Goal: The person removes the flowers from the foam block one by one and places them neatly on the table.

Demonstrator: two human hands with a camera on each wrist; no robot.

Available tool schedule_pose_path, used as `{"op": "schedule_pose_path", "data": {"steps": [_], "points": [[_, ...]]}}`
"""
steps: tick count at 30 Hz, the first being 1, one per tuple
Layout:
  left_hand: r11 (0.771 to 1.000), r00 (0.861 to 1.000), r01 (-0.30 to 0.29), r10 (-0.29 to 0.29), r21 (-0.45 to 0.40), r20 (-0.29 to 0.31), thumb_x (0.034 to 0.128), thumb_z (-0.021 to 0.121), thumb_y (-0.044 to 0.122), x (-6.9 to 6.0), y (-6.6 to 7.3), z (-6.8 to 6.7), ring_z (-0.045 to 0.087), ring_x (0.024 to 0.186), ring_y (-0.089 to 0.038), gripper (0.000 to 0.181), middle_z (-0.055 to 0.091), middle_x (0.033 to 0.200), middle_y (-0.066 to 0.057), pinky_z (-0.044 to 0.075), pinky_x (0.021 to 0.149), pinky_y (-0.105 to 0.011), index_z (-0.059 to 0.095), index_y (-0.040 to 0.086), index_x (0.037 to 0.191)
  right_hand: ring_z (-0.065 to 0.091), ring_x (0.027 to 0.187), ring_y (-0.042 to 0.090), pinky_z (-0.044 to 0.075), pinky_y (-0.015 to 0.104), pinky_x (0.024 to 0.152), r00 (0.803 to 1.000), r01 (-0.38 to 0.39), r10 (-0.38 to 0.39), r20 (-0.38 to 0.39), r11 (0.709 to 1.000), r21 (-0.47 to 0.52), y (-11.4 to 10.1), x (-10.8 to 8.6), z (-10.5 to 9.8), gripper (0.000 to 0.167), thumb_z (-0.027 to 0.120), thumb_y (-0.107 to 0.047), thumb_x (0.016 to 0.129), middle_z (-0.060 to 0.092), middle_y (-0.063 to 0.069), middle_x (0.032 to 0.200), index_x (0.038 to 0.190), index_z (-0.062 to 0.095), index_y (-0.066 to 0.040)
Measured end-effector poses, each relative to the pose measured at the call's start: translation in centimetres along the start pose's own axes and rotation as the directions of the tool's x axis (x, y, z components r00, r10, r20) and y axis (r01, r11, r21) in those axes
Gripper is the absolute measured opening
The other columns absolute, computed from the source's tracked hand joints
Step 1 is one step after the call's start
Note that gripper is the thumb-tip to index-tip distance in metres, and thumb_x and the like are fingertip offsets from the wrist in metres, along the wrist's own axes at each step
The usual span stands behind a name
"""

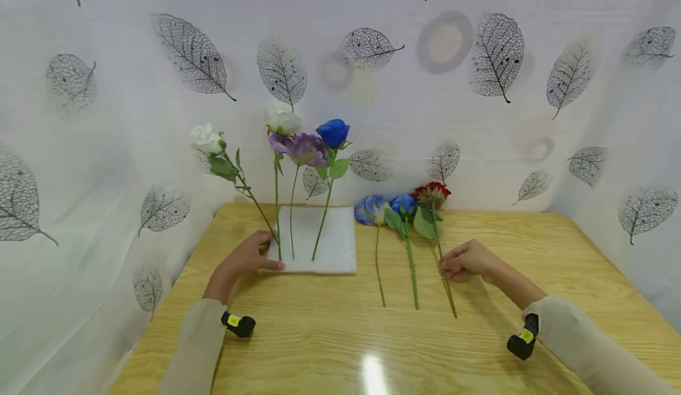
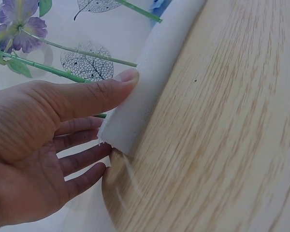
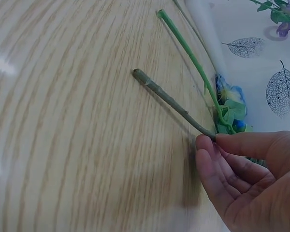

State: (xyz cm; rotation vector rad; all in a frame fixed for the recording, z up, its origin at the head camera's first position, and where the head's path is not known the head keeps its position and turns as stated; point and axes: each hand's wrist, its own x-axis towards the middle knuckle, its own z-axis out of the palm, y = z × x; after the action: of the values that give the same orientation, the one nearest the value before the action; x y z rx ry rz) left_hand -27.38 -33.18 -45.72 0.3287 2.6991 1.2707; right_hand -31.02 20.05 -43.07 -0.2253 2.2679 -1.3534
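Red ruffled flower on slender brownish stem: pinched in right hand, beside green-leaved blue flower. Held left end of white rectangular foam slab with left hand.

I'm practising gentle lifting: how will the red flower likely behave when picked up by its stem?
The red flower may be top-heavy and apt to twist, since the right hand pinches it well below its broad head. Its stem looks fairly stiff: the end beyond the hand shows only a slight bend.

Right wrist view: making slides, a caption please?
Right hand pinching a dark stem over a wooden table, green stem beyond.
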Motion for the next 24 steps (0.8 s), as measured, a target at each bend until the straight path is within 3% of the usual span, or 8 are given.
{"op": "schedule_pose_path", "data": {"steps": [12,24], "points": [[1.000,1.000,0.005,-0.005,0.014,-0.006,0.0827,0.087,0.019,-0.17,0.10,-0.05,0.040,0.140,-0.055,0.089,0.036,0.154,-0.035,0.040,0.116,-0.061,0.038,-0.014,0.149,0.072,0.069,0.012,0.065,0.029,0.066,1.000,0.000,-0.001,-0.009,0.998,-0.061,-0.19,0.40,0.68,0.021,0.069,-0.002,0.093,0.076,0.005,0.080,0.106,0.072,0.015],[1.000,1.000,0.000,0.000,0.005,-0.004,0.0830,0.087,0.020,-0.07,0.01,0.07,0.039,0.141,-0.054,0.092,0.035,0.155,-0.034,0.040,0.116,-0.059,0.035,-0.014,0.151,0.070,0.069,0.012,0.063,0.028,0.063,1.000,0.000,0.000,-0.006,0.993,-0.121,-0.16,0.40,0.54,0.022,0.069,-0.004,0.093,0.076,0.005,0.083,0.104,0.072,0.014]]}}
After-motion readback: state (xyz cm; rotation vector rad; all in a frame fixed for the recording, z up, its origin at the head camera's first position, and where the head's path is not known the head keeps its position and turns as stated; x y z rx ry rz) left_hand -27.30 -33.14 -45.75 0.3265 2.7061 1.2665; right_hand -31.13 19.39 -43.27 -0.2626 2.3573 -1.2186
